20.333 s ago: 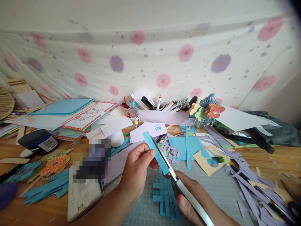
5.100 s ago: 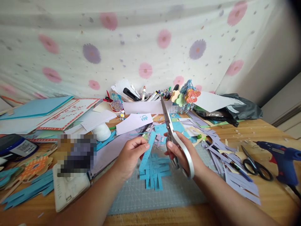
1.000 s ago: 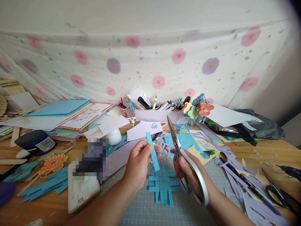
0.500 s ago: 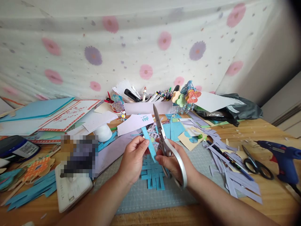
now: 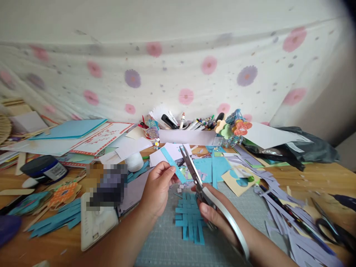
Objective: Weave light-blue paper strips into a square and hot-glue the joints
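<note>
The blue strip [image 5: 167, 156] slants at the frame's centre, pinched between the left hand's [image 5: 158, 191] thumb and forefinger, its upper end jutting past them. The right hand [image 5: 222, 218] grips the scissors [image 5: 196, 174], some fingers hidden behind the handles; the blades, closed a moment ago, now stand slightly parted. They partly cover the weave [image 5: 187, 218] below. Pixels blot out something centre-left.

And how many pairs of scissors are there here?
2. The silver scissors are in your right hand; the black-handled scissors lie on the table, right of the purple strips. Others may be hidden under paper.
</note>
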